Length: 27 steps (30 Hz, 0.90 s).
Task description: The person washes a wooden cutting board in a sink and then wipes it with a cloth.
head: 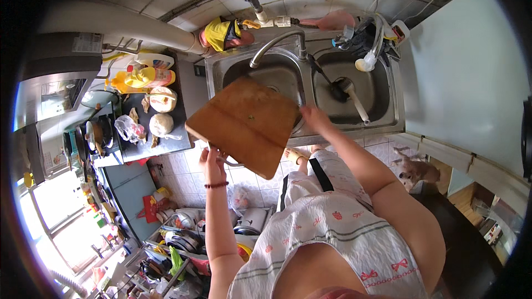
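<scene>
A thick wooden cutting board (245, 120) is held tilted over the near edge of the left sink basin (286, 66), a small green scrap on its face. My left hand (213, 161) grips its metal handle at the near left side. At the board's right corner is my right hand (315, 118), partly blurred; whether its fingers hold the corner is unclear. The curved faucet (270, 45) reaches over the left basin, with no water visible. In the right basin lie a black ladle (338, 91) and a brush with a pale handle (358, 104).
Left of the sink, a dark counter (137, 145) holds yellow bottles (153, 78), round pale vegetables (161, 124) and a plastic bag (129, 128). Gloves (363, 41) hang behind the right basin. A dog (415, 171) is on the floor at right. Crowded dish racks (183, 236) stand at lower left.
</scene>
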Tool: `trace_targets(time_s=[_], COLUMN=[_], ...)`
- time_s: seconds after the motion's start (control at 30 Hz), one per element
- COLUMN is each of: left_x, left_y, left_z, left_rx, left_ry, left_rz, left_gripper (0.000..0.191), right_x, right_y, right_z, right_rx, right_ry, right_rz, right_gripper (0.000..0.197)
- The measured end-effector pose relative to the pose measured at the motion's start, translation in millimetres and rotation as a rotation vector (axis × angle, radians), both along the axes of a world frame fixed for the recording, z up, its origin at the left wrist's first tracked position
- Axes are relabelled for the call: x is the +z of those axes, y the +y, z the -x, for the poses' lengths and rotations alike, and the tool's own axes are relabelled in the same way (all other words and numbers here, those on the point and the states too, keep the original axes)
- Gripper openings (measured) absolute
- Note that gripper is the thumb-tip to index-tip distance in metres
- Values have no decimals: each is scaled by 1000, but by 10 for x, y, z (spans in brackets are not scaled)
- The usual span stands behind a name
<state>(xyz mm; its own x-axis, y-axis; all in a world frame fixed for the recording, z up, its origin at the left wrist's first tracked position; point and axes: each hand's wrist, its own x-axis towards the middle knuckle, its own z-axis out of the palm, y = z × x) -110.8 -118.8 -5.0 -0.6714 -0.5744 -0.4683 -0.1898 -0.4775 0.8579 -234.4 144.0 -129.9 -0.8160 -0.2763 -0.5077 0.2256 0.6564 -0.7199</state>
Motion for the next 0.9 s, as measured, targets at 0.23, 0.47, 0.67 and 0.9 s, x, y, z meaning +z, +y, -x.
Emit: trace_targets(time_s=[0.23, 0.47, 0.67, 0.9], left_x=[-271, -529, -547, 4], left_y=[-86, -544, -735, -75], left_z=[510, 561, 413, 1130], left_rx=[-46, -112, -112, -434], left_ry=[-107, -188, -273, -117], left_rz=[71, 41, -132, 1457], left_gripper=[7, 3, 18, 53], right_x=[-165, -469, -692, -385], right_y=[-38, -132, 22, 91], right_z=[1501, 2265, 2480, 2396], right_rx=[-559, -508, -409, -45], right_ry=[603, 230, -17, 326], right_rz=[288, 396, 528, -116], right_gripper=[25, 39, 28, 29])
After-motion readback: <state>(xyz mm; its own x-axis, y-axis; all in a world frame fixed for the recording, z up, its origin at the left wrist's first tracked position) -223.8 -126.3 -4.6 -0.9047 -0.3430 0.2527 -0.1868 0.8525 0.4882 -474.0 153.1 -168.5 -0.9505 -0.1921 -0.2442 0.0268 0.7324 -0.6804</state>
